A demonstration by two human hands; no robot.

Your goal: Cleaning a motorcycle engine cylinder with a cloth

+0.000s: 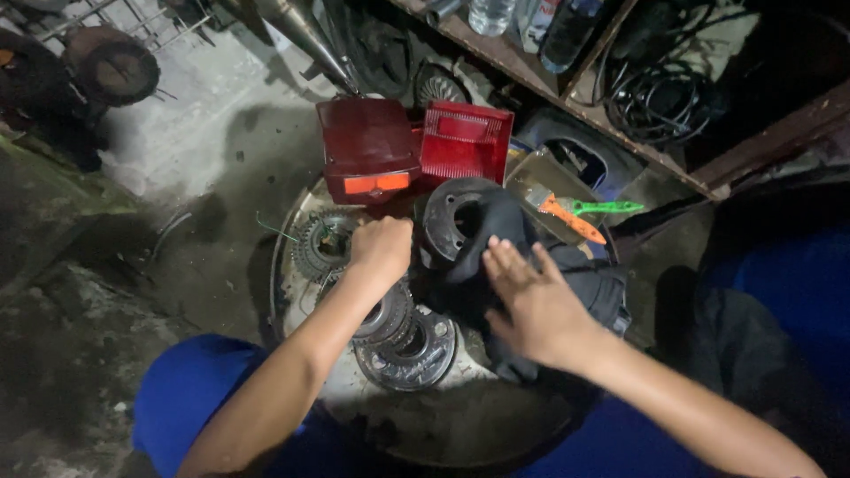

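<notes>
left hand point(382, 248): closed, contents hidden | dark cloth point(584, 292): covers part of hub point(456, 221) | bottles point(567, 31): tops cut off, perhaps plastic

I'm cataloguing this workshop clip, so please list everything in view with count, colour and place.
round metal pan: one, grey, on floor
toothed rings: at least three, dark metal, in pan
round drum part: one, black, pan's far side
dark cloth: one, draped beside drum
red lamp housings: two, behind pan
brush: one, orange handle, right tray
bottles: about three, shelf
cables: black, shelf
left hand: fist over rings
right hand: flat on cloth
</notes>
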